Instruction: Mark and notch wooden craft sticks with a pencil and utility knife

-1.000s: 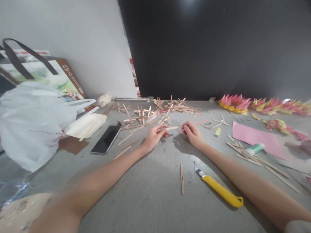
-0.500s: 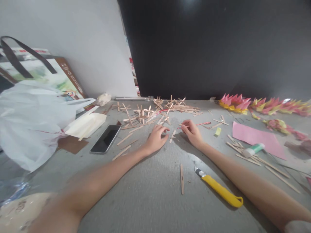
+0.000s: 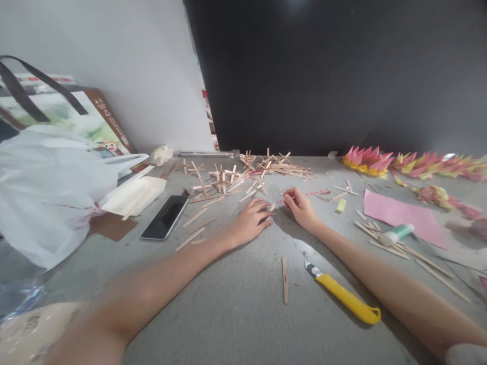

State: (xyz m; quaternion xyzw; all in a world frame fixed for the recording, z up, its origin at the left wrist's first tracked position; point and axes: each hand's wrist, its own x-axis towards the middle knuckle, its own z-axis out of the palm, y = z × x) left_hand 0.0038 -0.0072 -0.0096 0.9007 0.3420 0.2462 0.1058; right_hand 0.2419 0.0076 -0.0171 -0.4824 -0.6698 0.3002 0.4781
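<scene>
My left hand rests on the grey tabletop, its fingers apart and curved over a short wooden craft stick. Part of that stick is hidden under the fingers, and I cannot tell whether they touch it. To the right, my right hand is closed in a pinch on a thin red-and-white striped stick, which shows on both sides of the fingers. Nearer to me lie a single craft stick with a small slot and a yellow utility knife, blade exposed.
Behind the hands is a pile of joined craft sticks. A phone and a white plastic bag lie left. On the right are a glue stick, pink paper, loose sticks and pink-yellow folded paper pieces.
My left hand has moved slightly right and its fingers now reach over the short craft stick. My right hand has stayed nearly in place with the striped stick.
</scene>
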